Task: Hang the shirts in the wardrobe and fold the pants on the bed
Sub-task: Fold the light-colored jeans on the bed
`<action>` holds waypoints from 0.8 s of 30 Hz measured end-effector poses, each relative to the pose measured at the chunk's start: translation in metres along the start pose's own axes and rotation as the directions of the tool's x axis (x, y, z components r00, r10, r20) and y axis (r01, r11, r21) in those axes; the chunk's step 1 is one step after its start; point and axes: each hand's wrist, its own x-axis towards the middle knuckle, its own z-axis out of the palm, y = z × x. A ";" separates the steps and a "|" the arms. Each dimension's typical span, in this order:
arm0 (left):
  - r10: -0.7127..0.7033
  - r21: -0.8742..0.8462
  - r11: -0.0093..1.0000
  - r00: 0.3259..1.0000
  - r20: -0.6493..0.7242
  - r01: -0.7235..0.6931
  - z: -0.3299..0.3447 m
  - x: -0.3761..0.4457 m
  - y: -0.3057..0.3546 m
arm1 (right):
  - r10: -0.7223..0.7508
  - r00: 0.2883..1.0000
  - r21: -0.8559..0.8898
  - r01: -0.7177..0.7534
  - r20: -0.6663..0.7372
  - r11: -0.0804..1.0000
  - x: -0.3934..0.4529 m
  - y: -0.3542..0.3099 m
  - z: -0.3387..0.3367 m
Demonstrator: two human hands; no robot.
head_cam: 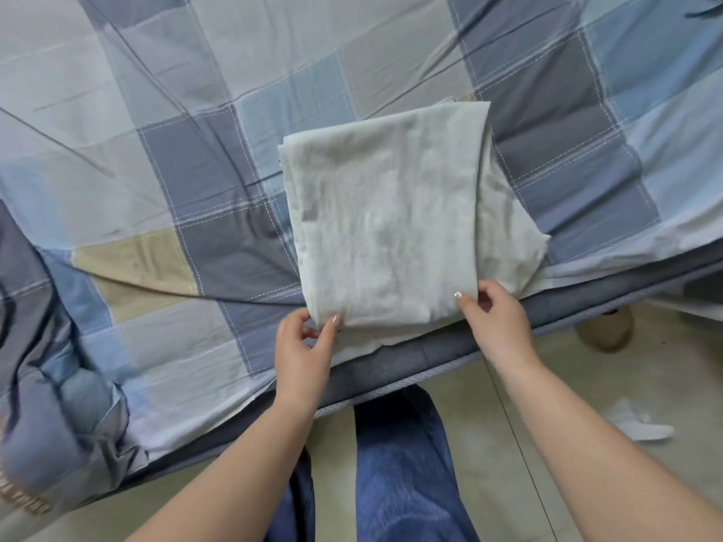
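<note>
Checked cotton in blue, grey and beige squares covers the bed [195, 170], which fills most of the view. Pale folded pants [391, 228] lie on it as a thick rectangle close to the near mattress edge. At that near edge the left hand [303, 354] pinches the left corner between thumb and fingers, while the right hand [493, 322] grips the right corner. A crumpled white scrap [637, 422] lies on the floor.

Checked bedsheet [195, 170], pale tiled floor [587, 385]
</note>
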 end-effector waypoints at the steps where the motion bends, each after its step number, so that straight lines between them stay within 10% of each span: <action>1: 0.014 -0.025 1.000 1.000 0.006 -0.013 -0.001 0.002 0.000 | -0.038 0.999 -0.054 0.039 0.023 0.998 0.004 -0.004 -0.002; 8: -0.235 0.068 0.970 0.972 0.010 0.233 0.005 0.026 -0.011 | -0.017 0.999 -0.157 0.024 0.041 0.987 0.016 0.006 -0.021; 11: 0.097 0.173 0.983 0.977 -0.188 -0.064 0.001 0.015 0.001 | -0.194 0.967 -0.133 0.173 -0.167 0.976 0.014 -0.005 -0.018; 15: 0.666 0.373 0.690 0.746 0.009 -0.620 0.011 0.026 0.036 | -0.655 0.753 -0.397 0.583 -0.065 0.709 0.033 -0.046 0.000; 20: 0.836 0.529 0.194 0.421 0.352 -0.826 0.048 0.102 0.082 | -0.775 0.577 -0.693 0.670 0.258 0.267 0.086 -0.092 0.037; 24: 0.651 0.711 0.143 0.606 0.457 -0.689 0.047 0.153 0.091 | -0.654 0.597 -0.769 0.639 0.464 0.038 0.132 -0.090 0.039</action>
